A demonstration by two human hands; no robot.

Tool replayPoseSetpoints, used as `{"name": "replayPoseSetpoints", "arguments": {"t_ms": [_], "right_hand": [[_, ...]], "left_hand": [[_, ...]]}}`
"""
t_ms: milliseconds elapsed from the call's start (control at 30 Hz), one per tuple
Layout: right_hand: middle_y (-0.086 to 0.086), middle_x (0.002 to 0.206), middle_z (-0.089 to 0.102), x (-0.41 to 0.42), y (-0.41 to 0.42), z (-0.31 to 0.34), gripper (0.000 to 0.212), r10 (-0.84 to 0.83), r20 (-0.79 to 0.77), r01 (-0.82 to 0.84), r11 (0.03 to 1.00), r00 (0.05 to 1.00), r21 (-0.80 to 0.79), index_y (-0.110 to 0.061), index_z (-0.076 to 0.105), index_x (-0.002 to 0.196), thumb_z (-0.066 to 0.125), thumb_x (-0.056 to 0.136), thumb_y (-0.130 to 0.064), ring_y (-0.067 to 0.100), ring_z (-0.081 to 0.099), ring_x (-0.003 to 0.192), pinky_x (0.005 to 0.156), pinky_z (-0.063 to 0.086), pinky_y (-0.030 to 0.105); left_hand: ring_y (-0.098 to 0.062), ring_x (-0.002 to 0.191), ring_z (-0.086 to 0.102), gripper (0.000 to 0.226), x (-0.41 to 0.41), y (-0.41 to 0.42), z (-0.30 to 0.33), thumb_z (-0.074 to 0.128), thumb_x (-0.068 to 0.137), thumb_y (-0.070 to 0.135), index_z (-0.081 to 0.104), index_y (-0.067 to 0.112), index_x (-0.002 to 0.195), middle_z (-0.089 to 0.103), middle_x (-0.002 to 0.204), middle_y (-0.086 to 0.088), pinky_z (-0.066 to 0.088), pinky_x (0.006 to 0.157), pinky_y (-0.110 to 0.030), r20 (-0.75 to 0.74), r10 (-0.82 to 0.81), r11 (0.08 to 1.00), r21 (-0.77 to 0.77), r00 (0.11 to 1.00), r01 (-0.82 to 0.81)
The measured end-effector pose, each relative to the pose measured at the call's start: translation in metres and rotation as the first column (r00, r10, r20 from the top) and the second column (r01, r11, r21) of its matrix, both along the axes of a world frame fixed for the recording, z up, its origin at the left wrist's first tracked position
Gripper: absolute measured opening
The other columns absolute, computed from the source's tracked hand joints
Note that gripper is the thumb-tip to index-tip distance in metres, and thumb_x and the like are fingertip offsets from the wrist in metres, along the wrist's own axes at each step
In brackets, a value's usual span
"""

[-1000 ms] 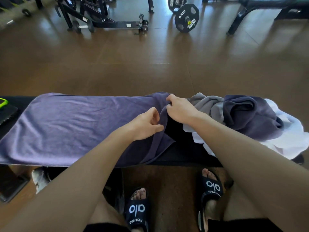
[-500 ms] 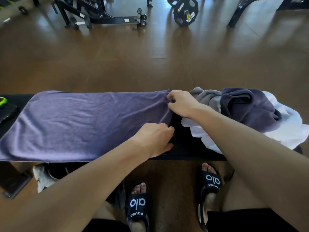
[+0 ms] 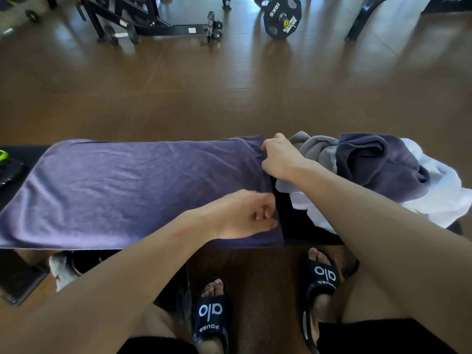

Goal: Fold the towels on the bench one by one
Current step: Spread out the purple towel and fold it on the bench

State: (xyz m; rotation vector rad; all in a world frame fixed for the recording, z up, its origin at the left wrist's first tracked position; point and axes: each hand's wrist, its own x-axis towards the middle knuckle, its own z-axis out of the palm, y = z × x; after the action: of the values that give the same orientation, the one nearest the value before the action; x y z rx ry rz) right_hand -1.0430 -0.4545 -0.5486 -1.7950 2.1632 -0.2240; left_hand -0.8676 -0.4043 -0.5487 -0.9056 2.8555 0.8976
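Observation:
A purple towel (image 3: 122, 190) lies spread flat along the black bench (image 3: 304, 231), its long side running left to right. My right hand (image 3: 279, 159) pinches the towel's far right corner. My left hand (image 3: 245, 215) grips the near right corner, fingers curled around the edge. To the right sits a crumpled heap: a grey towel (image 3: 314, 149), a dark purple towel (image 3: 378, 164) on top and a white towel (image 3: 439, 190) underneath, spilling over the bench's right end.
A phone with a green edge (image 3: 5, 162) lies at the bench's far left. Behind, on the brown floor, stand a black rack frame (image 3: 158, 24), a small dumbbell (image 3: 120, 35) and a 10 kg plate (image 3: 282, 17). My sandalled feet (image 3: 212, 312) are under the bench.
The towel's right end, bunched up before, now lies flat and pulled straight. My left hand slid down toward the near corner. My right hand stayed at the far corner.

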Motion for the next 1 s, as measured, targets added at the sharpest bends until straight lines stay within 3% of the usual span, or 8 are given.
{"name": "replayPoseSetpoints", "arguments": {"t_ms": [100, 200, 300, 400, 500, 700, 833, 1000], "right_hand": [[0.016, 0.127, 0.048, 0.003, -0.005, -0.005, 0.024, 0.070, -0.106, -0.077, 0.995, 0.992, -0.061, -0.004, 0.059, 0.113, 0.050, 0.093, -0.010, 0.037, 0.048, 0.119, 0.097, 0.043, 0.040], [0.011, 0.132, 0.054, 0.004, -0.012, -0.010, 0.030, 0.179, -0.175, -0.199, 0.974, 0.968, -0.104, -0.009, 0.056, 0.123, 0.044, 0.097, -0.018, 0.032, 0.046, 0.129, 0.107, 0.036, 0.041], [0.007, 0.142, 0.053, 0.003, -0.021, -0.015, 0.040, 0.211, -0.346, -0.211, 0.977, 0.914, 0.036, -0.016, 0.053, 0.134, 0.031, 0.104, -0.029, 0.028, 0.041, 0.137, 0.119, 0.018, 0.049], [0.010, 0.135, 0.059, 0.006, -0.029, -0.012, 0.040, 0.139, -0.493, -0.120, 0.990, 0.859, 0.071, -0.015, 0.056, 0.129, 0.030, 0.104, -0.031, 0.032, 0.043, 0.134, 0.122, 0.005, 0.055], [0.010, 0.137, 0.057, 0.008, -0.041, -0.014, 0.040, 0.133, -0.386, -0.153, 0.988, 0.913, -0.024, -0.017, 0.050, 0.135, 0.027, 0.105, -0.030, 0.031, 0.044, 0.134, 0.122, 0.010, 0.053], [0.013, 0.136, 0.056, 0.003, -0.052, -0.022, 0.043, 0.119, -0.212, -0.107, 0.992, 0.970, 0.064, -0.016, 0.053, 0.130, 0.023, 0.106, -0.036, 0.034, 0.053, 0.124, 0.104, 0.036, 0.046], [0.016, 0.139, 0.054, 0.004, -0.053, -0.023, 0.048, 0.113, -0.237, -0.098, 0.992, 0.965, 0.077, -0.016, 0.051, 0.134, 0.022, 0.106, -0.041, 0.037, 0.050, 0.128, 0.104, 0.036, 0.046], [0.015, 0.143, 0.050, 0.004, -0.053, -0.024, 0.052, 0.118, -0.302, -0.092, 0.991, 0.946, 0.099, -0.019, 0.047, 0.141, 0.019, 0.105, -0.044, 0.034, 0.046, 0.133, 0.112, 0.028, 0.049]], "left_hand": [[-0.016, 0.121, 0.052, 0.049, -0.001, -0.018, -0.005, 0.060, 0.094, 0.052, 0.048, 0.029, 0.136, 0.053, 0.136, 0.002, 0.043, 0.106, -0.036, 0.038, 0.007, 0.958, -0.287, 0.999, 0.005], [-0.026, 0.156, 0.004, 0.089, 0.001, -0.034, -0.014, 0.050, 0.092, 0.070, 0.009, 0.031, 0.161, 0.006, 0.170, -0.003, 0.004, 0.126, -0.048, 0.239, 0.041, 0.952, -0.305, 0.970, 0.036], [-0.025, 0.156, -0.008, 0.101, 0.002, -0.039, -0.022, 0.049, 0.088, 0.077, -0.002, 0.030, 0.161, -0.008, 0.170, 0.001, -0.003, 0.126, -0.051, 0.296, 0.023, 0.975, -0.216, 0.955, 0.044], [-0.023, 0.156, -0.007, 0.104, 0.001, -0.045, -0.018, 0.052, 0.085, 0.079, 0.000, 0.031, 0.161, -0.008, 0.170, 0.004, -0.001, 0.126, -0.051, 0.214, 0.046, 0.985, -0.175, 0.976, -0.008], [-0.022, 0.156, -0.013, 0.110, 0.001, -0.049, -0.020, 0.055, 0.082, 0.080, -0.005, 0.032, 0.161, -0.012, 0.170, 0.005, -0.006, 0.125, -0.055, 0.217, 0.048, 0.987, -0.158, 0.975, -0.014], [-0.026, 0.153, -0.024, 0.118, -0.005, -0.034, -0.029, 0.050, 0.078, 0.086, -0.015, 0.030, 0.160, -0.022, 0.168, -0.001, -0.012, 0.119, -0.065, 0.290, -0.042, 0.968, -0.225, 0.956, 0.110], [-0.021, 0.153, -0.024, 0.119, -0.012, -0.015, -0.026, 0.047, 0.079, 0.087, -0.015, 0.027, 0.160, -0.019, 0.169, 0.000, -0.016, 0.122, -0.054, 0.255, -0.139, 0.949, -0.240, 0.957, 0.202], [-0.029, 0.154, -0.019, 0.121, -0.022, 0.011, -0.042, 0.055, 0.083, 0.076, -0.018, 0.017, 0.159, -0.018, 0.168, -0.009, -0.008, 0.124, -0.056, 0.281, -0.057, 0.918, -0.363, 0.958, 0.161]]}}
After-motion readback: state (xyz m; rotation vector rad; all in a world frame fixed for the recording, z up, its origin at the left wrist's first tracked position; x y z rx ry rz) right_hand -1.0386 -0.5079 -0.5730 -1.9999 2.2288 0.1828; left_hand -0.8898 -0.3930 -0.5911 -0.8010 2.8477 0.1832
